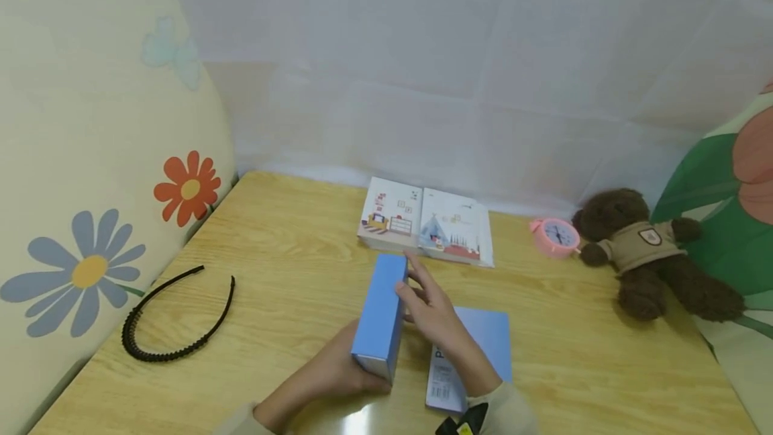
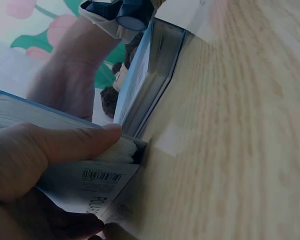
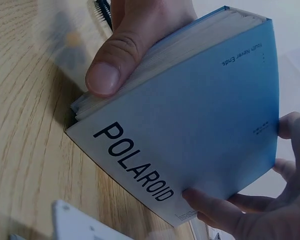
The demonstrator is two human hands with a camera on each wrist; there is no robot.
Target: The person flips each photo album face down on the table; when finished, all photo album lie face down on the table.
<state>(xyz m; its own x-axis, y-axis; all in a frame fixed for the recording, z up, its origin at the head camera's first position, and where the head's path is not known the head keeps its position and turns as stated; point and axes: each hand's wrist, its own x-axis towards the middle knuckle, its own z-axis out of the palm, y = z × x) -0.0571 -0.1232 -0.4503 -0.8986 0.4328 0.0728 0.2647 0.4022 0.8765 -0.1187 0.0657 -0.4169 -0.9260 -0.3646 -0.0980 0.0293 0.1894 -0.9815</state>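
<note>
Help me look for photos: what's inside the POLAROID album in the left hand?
Inside the POLAROID album, only white page edges show, partly under the thumb of the left hand. The page faces are covered, so any photos cannot be seen.

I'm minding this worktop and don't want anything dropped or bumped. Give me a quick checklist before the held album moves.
1. Left hand grips the held blue album: ok, thumb across its page edges.
2. Right hand steadies it: ok, fingertips touch the POLAROID cover.
3. Album closed, spine up: ok.
4. Space beneath the right forearm clear: not ok, a second blue album lies there.
5. Black headband, pink clock and teddy bear apart from the held album: ok.
6. Anything loose between its pages: cannot tell.
</note>
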